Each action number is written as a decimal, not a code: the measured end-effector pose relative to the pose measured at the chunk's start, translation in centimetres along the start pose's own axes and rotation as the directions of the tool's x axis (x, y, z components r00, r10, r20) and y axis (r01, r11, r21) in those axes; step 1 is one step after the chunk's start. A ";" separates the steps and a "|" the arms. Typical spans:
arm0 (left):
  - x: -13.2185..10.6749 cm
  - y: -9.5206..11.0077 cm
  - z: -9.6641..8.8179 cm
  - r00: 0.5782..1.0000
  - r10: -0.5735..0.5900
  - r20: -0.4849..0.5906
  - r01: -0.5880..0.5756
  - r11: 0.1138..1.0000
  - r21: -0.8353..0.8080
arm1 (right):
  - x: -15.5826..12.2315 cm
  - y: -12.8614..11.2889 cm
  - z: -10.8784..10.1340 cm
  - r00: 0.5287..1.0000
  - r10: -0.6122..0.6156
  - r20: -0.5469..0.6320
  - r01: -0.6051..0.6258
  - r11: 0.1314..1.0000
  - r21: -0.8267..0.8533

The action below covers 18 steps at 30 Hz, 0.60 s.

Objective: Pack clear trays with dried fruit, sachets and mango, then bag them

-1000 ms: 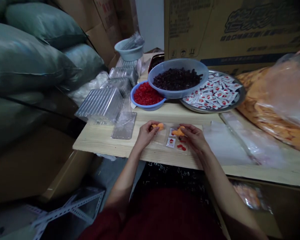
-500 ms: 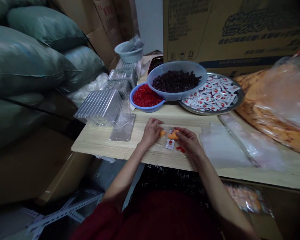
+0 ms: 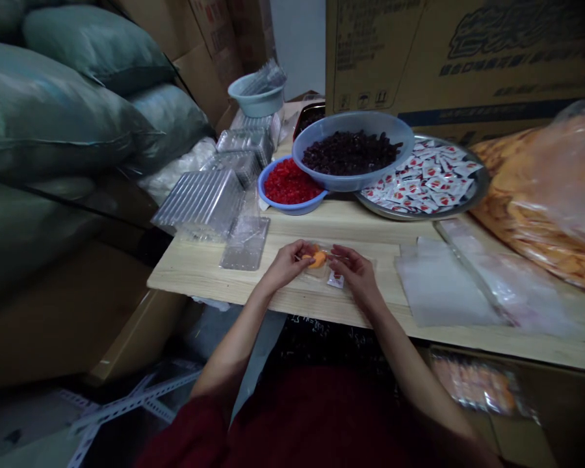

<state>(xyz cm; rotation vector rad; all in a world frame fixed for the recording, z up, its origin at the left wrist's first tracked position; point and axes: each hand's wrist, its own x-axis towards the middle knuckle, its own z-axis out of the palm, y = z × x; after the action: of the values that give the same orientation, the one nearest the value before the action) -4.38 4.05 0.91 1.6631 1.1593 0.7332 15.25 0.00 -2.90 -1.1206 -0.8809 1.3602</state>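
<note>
My left hand (image 3: 287, 265) is closed at the tray's left side, with its thumb and fingers on a soft-looking orange piece (image 3: 316, 260). The orange piece lies over a small clear plastic tray (image 3: 314, 273) on the wooden table. My right hand (image 3: 355, 272) has its fingers bent together by the right end of the orange piece; what they pinch, if anything, is hidden. Under that hand a small white sachet with a red print (image 3: 336, 279) shows in part. The rest of the tray's contents are covered by my hands.
Behind stand a blue bowl of red pieces (image 3: 292, 208), a larger bowl of dark pieces (image 3: 302, 170) and a metal tray of sachets (image 3: 482, 188). Stacked clear trays (image 3: 199, 201) are at left. Clear plastic bags (image 3: 443, 286) lie right, near a big orange-filled bag (image 3: 541, 214).
My right hand has moved left, and the orange piece it held is now at my left hand's fingers. The red pieces on the tray's right are now hidden. The view has shifted slightly.
</note>
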 end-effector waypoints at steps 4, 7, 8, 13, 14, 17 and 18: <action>0.4 -0.1 -0.3 0.985 0.030 0.173 -0.077 0.959 0.272 | -0.4 -0.2 -1.3 0.977 -0.209 0.040 0.212 0.935 -0.286; 0.9 -0.3 0.3 0.979 0.122 0.165 -0.185 0.871 0.454 | -0.4 -0.2 -1.4 0.919 -0.363 0.152 0.390 0.788 -0.477; 1.0 -0.5 0.6 0.978 0.164 0.126 -0.205 0.841 0.501 | -0.3 -0.1 -1.2 0.895 -0.397 0.202 0.440 0.720 -0.536; 0.2 -1.9 2.1 0.980 0.198 -0.032 -0.156 0.853 0.498 | 0.5 1.2 0.1 0.861 -0.325 0.391 0.497 0.374 -0.783; -0.2 -2.0 2.2 0.975 0.216 -0.058 -0.168 0.876 0.451 | 0.7 1.5 0.3 0.862 -0.288 0.416 0.498 0.338 -0.799; -1.5 -2.3 2.5 0.938 0.294 -0.184 -0.224 0.919 0.325 | 1.1 2.0 0.3 0.850 -0.242 0.467 0.524 0.313 -0.792; -1.8 -2.4 2.5 0.930 0.298 -0.213 -0.224 0.923 0.314 | 1.2 2.1 0.2 0.846 -0.255 0.469 0.531 0.325 -0.782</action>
<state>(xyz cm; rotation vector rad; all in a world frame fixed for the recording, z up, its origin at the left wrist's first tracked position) -3.73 1.74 -2.19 2.0402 1.2815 1.0142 14.53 0.96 -5.01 -1.3508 -2.1141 0.5151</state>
